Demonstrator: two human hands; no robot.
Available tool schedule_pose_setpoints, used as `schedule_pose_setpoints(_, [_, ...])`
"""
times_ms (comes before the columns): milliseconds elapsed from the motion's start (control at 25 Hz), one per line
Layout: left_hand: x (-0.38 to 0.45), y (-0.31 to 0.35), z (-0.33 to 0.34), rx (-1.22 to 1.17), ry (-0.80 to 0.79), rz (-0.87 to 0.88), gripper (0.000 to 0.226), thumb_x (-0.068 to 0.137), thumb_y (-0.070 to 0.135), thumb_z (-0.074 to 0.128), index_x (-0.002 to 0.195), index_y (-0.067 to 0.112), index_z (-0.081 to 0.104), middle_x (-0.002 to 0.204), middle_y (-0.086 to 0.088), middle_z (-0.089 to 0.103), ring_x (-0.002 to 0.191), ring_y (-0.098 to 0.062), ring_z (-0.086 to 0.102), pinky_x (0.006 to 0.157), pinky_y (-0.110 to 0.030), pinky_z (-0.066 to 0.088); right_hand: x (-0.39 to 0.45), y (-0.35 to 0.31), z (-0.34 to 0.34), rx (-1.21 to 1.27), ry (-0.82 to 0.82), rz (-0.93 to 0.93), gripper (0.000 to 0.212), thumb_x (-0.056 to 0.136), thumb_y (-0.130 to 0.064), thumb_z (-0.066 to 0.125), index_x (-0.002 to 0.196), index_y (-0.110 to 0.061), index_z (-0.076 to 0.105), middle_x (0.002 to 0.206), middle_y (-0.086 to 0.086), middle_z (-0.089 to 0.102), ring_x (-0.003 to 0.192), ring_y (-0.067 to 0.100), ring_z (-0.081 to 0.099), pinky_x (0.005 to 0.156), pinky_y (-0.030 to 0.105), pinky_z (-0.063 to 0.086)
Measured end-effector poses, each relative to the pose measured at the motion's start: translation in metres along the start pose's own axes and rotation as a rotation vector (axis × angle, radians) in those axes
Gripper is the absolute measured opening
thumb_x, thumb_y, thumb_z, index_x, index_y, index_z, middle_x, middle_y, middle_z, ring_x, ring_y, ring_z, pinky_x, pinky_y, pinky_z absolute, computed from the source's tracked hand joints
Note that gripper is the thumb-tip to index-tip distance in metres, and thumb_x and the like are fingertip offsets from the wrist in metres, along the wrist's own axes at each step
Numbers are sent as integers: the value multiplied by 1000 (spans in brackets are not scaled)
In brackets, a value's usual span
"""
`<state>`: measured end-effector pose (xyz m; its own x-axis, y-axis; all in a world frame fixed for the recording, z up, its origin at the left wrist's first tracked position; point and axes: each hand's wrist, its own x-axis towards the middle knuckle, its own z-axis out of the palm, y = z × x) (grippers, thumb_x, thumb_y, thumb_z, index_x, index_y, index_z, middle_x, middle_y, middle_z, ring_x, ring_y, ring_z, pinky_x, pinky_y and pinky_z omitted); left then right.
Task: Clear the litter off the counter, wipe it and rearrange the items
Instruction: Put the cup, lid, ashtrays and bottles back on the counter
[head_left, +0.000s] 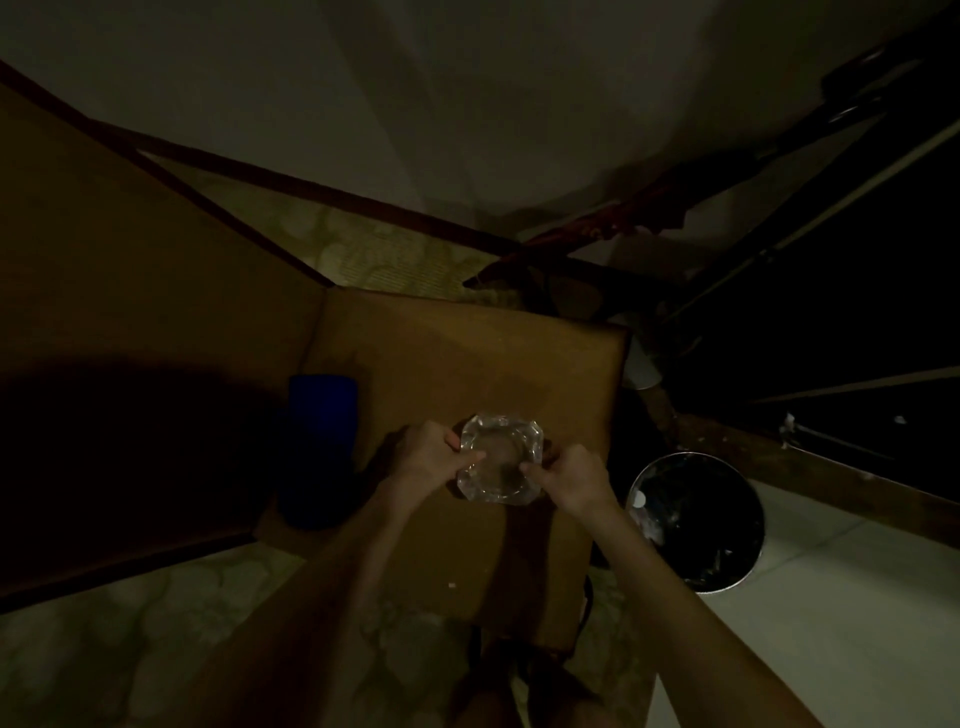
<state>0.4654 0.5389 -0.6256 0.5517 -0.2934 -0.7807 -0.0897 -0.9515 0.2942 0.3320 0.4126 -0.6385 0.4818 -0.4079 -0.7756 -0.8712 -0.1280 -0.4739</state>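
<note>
- Glass, clear and faceted: an ashtray sits between both hands above the middle of the brown wooden counter; lighting is poor, so whether its base touches the surface cannot be told.
- Left hand pinches the ashtray's left rim, thumb over the top edge, fingers curled behind.
- Right hand holds the right rim in the same manner, thumb tip resting on the near edge.
- Grip state: both hands closed on the ashtray, one to each side; neither hand is nearer than the other.
- Axis: the ashtray is roughly square with cut corners, lying flat, no long axis to favour.
- Round bin stands on the floor just right of the counter, on the right hand's side.
- Blue cup stands at the counter's left edge, near the left hand.
- Small pale speck lies on the counter's near part; litter, in my judgement.
</note>
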Motion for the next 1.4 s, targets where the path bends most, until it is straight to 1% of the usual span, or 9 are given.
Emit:
schedule_pose_setpoints(80, [5,1,4,38,23,1,22,82,34,73,86,14,65,82,-1,69,66,-6,59,51,-15,37,7,3,4,11,7,10,20,84,-31,69,72,-20,59,66,-4,58,64,12,57,54,23,40])
schedule_pose_setpoints(280, [3,7,-1,-53,-22,-6,19,81,23,74,76,19,56,81,-2,67,69,-10,63,58,-17,49,6,5,1,67,14,-21,16,86,-27,68,74,-22,58,73,-1,65,71,15,65,65,30,52])
schedule_pose_setpoints(440, [-16,19,-22,-197,-52,57,19,80,20,75,88,15,59,86,-6,67,75,-13,67,57,-20,50,-17,-7,-27,202,71,-73,23,86,-25,68,68,-19,56,71,2,64,62,14,60,58,24,46])
schedule_pose_setpoints(560, [-43,38,-46,-214,-63,111,27,78,21,76,98,10,60,88,-8,68,74,-16,69,60,-21,52,-45,-23,-57,276,82,-123,26,85,-22,70,64,-18,54,66,1,62,61,14,60,60,24,47])
schedule_pose_setpoints(680, [-83,69,-83,-185,-70,216,25,78,23,76,92,11,60,82,-7,69,69,-15,68,60,-22,54,-84,-44,-94,352,99,-171,30,84,-19,71,60,-17,53,62,2,62,61,16,61,68,35,52])
schedule_pose_setpoints(880, [-159,127,-155,-151,-96,422,23,75,26,79,77,13,60,71,-7,70,58,-10,67,51,-19,50,-166,-85,-162,398,127,-295,26,83,-23,72,66,-10,56,63,2,61,61,14,61,53,19,48])
schedule_pose_setpoints(1160, [-277,207,-226,-100,-84,664,24,76,26,78,80,7,63,67,-6,69,55,-8,65,50,-16,49,-293,-130,-249,337,308,-470,26,84,-28,68,68,-10,62,65,5,66,64,16,66,64,27,54])
schedule_pose_setpoints(1280, [-329,243,-242,-81,-98,776,26,76,23,79,73,7,59,61,-6,65,48,-8,61,47,-17,49,-349,-132,-283,354,370,-529,28,86,-25,67,69,-5,60,64,10,65,61,17,67,59,24,54])
schedule_pose_setpoints(1400, [-376,282,-247,-73,-122,874,28,76,20,79,66,8,55,57,-6,63,45,-7,61,45,-16,48,-398,-126,-316,404,427,-574,29,86,-24,67,66,-4,58,57,8,60,55,17,65,54,23,51])
